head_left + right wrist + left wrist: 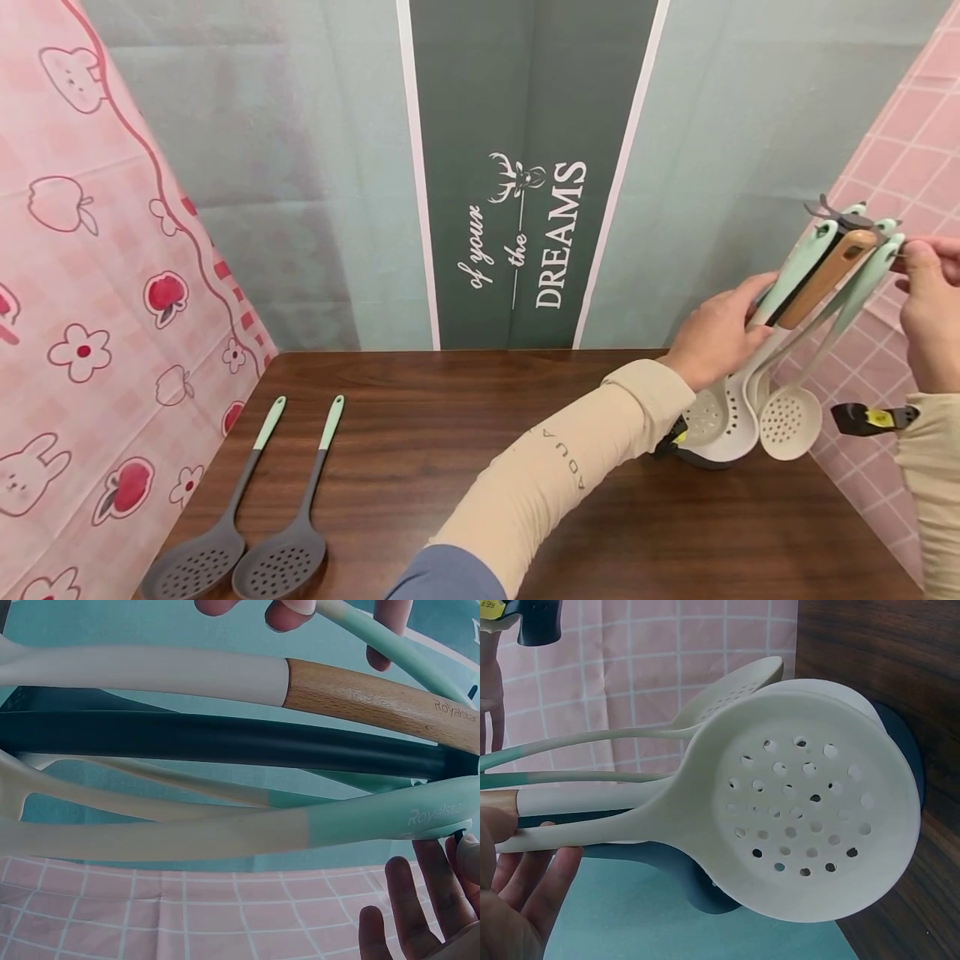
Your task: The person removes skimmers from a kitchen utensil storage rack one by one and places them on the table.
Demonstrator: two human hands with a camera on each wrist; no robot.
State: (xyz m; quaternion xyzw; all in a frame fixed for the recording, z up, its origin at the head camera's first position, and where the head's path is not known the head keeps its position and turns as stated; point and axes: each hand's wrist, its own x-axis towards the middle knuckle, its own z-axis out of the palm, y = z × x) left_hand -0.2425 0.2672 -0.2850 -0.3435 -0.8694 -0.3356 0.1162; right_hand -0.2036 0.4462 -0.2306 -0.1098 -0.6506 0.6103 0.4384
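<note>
A dark rack at the right carries several hanging kitchen utensils. My left hand grips the handle of a cream perforated skimmer; its mint upper handle reaches up to the rack. Beside it hangs a utensil with a wooden handle and white neck. On the other side my right hand pinches a small dark hook at the top of a slotted ladle's mint handle. That slotted ladle hangs bowl down. The rack's post shows between the utensils.
Two grey slotted turners with mint handles, a left one and a right one, lie on the brown wooden table at the left. Printed cloths stand behind and at both sides. The rack's dark base is partly hidden.
</note>
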